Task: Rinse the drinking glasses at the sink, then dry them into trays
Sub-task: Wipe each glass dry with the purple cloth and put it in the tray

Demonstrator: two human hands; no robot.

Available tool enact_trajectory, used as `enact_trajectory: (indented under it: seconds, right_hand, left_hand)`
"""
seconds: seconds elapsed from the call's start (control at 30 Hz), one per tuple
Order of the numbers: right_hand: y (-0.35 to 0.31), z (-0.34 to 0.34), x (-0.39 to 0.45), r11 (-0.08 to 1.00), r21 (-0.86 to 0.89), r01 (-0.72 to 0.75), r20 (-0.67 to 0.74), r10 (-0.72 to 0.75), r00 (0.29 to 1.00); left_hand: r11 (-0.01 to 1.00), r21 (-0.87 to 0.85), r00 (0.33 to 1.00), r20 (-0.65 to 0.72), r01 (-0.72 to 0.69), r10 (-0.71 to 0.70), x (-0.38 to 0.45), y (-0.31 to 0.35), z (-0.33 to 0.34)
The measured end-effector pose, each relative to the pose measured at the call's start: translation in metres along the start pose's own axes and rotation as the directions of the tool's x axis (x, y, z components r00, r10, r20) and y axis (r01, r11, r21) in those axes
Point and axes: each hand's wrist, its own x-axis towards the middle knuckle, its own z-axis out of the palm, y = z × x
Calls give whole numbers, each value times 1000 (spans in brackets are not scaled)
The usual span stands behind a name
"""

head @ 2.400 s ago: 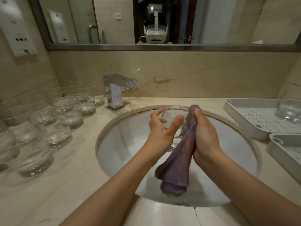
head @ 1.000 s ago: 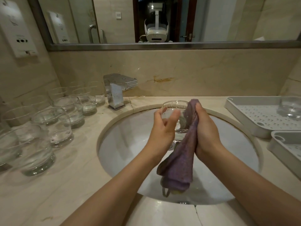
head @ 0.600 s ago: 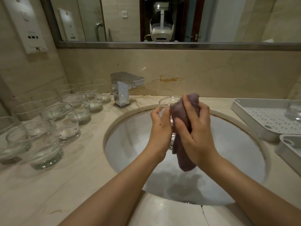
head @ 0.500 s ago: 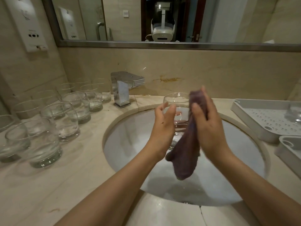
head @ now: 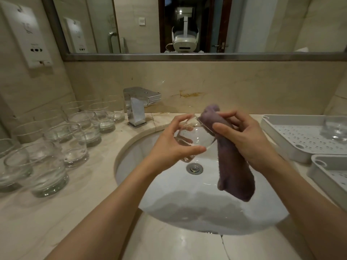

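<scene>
Glass (head: 193, 136) hangs tilted over the sink (head: 165, 192), gripped by the left hand (head: 172, 145) with fingers curled round it. Right hand (head: 247, 134) pinches a purple cloth (head: 232, 166) against its rim. More glasses (head: 75, 139) stand on the tabletop (head: 56, 218); one sits in a tray (head: 293, 139).

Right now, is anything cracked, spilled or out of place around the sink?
Yes: a dark crack runs through the counter's front edge just below the basin. An orange-brown stain marks the backsplash behind the sink. No spill stands out, and no glass looks tipped over.
</scene>
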Motion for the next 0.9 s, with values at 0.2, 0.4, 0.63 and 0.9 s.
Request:
enact_trajectory:
  seconds: [0.2,0.4,0.63,0.9]
  right_hand:
    - [16,8,-4,948,-318,32,214,39,976]
    - [1,1,-9,914,-398,76,395,96,914]
    - [3,-20,-19,992,-99,76,308,-43,950]
    - [19,2,-30,919,-386,84,490,127,863]
  left_hand:
    - [980,198,993,104,37,-59,-10,-9,-23]
    - [980,176,953,270,95,-141,-13,-15,-27]
    - [996,61,963,259,59,-73,-10,-7,-14]
    - [990,117,915,386,79,-119,-11,-8,-21]
